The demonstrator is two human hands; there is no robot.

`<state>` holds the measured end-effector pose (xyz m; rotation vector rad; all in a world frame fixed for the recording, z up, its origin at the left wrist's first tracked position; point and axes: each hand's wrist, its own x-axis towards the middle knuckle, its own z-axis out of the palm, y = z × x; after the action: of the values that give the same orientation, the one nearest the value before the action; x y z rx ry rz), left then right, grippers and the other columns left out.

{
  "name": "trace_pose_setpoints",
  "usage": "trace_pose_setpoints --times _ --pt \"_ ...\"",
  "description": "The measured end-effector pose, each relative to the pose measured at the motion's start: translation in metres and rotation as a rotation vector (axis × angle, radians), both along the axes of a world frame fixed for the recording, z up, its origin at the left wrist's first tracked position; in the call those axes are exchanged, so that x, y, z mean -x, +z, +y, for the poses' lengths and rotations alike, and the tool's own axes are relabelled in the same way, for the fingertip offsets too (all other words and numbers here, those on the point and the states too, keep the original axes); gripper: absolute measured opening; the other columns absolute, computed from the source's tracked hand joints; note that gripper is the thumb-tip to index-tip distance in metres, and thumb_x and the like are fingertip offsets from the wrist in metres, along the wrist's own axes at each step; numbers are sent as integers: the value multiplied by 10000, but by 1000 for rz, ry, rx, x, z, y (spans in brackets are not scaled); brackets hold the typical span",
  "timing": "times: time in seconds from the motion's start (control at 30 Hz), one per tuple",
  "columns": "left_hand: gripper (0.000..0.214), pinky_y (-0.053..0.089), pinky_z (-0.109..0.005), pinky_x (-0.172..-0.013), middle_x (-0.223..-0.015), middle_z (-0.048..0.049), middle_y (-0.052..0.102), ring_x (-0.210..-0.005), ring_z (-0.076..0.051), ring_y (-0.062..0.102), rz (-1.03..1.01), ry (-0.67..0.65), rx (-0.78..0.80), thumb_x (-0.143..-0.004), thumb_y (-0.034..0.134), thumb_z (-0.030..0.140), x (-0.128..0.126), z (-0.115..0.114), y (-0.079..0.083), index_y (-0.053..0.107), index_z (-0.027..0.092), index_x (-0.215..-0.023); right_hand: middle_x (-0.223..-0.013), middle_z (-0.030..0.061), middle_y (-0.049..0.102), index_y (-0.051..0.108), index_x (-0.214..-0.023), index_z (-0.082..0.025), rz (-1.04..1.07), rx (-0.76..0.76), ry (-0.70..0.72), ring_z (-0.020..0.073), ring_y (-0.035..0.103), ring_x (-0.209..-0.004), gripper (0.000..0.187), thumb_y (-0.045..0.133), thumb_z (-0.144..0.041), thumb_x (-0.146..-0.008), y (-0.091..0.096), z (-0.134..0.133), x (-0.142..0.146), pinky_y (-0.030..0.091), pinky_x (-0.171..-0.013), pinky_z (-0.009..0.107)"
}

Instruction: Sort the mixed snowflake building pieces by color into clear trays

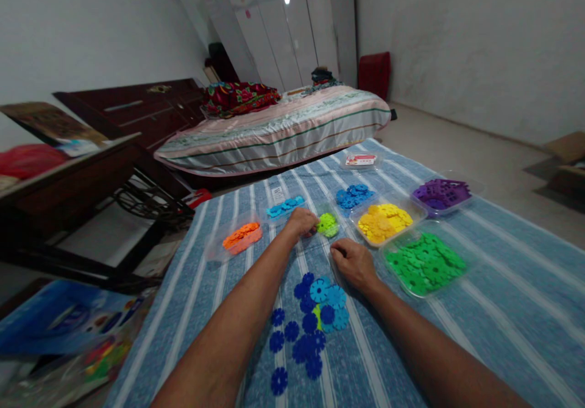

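Note:
My left hand (302, 222) reaches to the left side of a small clear tray of lime-green notched discs (328, 225). Its fingers are bent together at the discs' edge, and whatever they hold is hidden. My right hand (354, 263) is closed just above the cloth, thumb against the curled fingers; I cannot see anything in it. Between my forearms lies a loose pile of dark blue discs (304, 348) and light blue discs (337, 296). A lime-green disc (317, 316) shows partly from under the pile.
Clear trays hold orange discs (242, 238), sky-blue discs (285, 208), blue discs (354, 196), yellow discs (384, 222), green discs (427, 264) and purple discs (441, 196). At the far end sits a clear box with a red-and-white label (361, 160). A bed (283, 130) stands beyond the striped cloth (512, 274).

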<state>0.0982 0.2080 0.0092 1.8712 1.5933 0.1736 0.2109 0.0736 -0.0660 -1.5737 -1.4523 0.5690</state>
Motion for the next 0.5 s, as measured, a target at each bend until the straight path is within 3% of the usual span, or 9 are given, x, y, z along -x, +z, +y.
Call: trace_pose_setpoints --times 0.2,0.33,0.5 --pt "101 492 -193 -552 -743 -65 702 -631 -119 651 -182 71 17 -780 591 187 -8 -14 5 651 110 -806 -854 3 720 714 -806 -238 -24 -5 -9 165 643 -799 210 508 -256 -847 3 -1 -1 428 -712 243" --pt "91 482 -179 -562 -712 -34 666 -643 -108 634 -254 74 -24 -780 577 186 -6 -21 19 637 122 -801 -876 6 725 720 -833 -239 -32 -2 -18 170 644 -820 216 505 -256 -850 1 -1 -2 431 -726 245" --pt "134 460 -200 -562 -649 6 617 -579 -104 582 -254 -123 -159 -779 561 259 15 -58 39 634 148 -763 -875 12 721 722 -833 -228 -24 -23 -8 170 642 -812 221 505 -268 -850 0 -1 -3 430 -725 251"
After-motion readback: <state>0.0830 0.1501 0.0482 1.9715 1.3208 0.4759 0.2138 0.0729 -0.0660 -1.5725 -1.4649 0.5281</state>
